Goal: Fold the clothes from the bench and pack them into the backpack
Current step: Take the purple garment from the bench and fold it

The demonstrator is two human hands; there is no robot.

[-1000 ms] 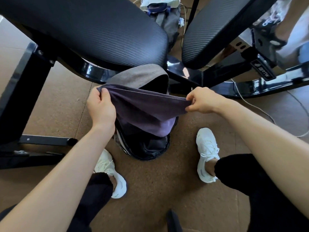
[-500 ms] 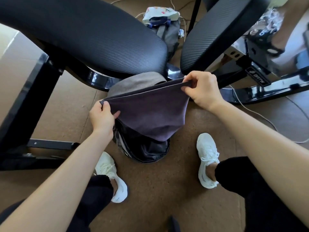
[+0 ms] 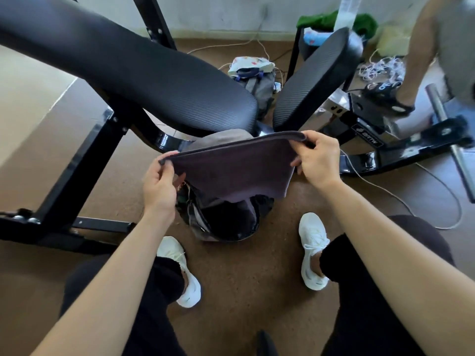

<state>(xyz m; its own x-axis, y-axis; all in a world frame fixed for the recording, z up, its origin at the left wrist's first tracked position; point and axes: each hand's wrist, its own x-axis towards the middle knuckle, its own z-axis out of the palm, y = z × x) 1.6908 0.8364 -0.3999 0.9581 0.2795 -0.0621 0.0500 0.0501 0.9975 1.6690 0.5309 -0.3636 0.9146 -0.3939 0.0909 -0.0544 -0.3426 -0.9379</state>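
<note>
A folded dark purple garment (image 3: 236, 173) hangs spread between my two hands, above the backpack. My left hand (image 3: 160, 187) pinches its left top corner. My right hand (image 3: 317, 160) grips its right top corner, a little higher. The dark backpack (image 3: 226, 222) stands open on the brown floor between my feet, its mouth partly hidden by the garment. A grey flap or cloth (image 3: 223, 137) shows just behind the garment's top edge. The black padded bench (image 3: 144, 73) runs across the upper left, with nothing lying on its visible pad.
A second black pad (image 3: 318, 80) rises at the right, on a black steel frame (image 3: 385, 155). A small grey bag (image 3: 254, 78) and white cables lie on the floor behind. Another person's leg and sandal (image 3: 395, 96) stand at the upper right. My white shoes (image 3: 312, 250) flank the backpack.
Both hands have lifted the garment higher above the backpack, and its top edge is stretched nearly level. The view has tilted up, showing more of the room behind the bench.
</note>
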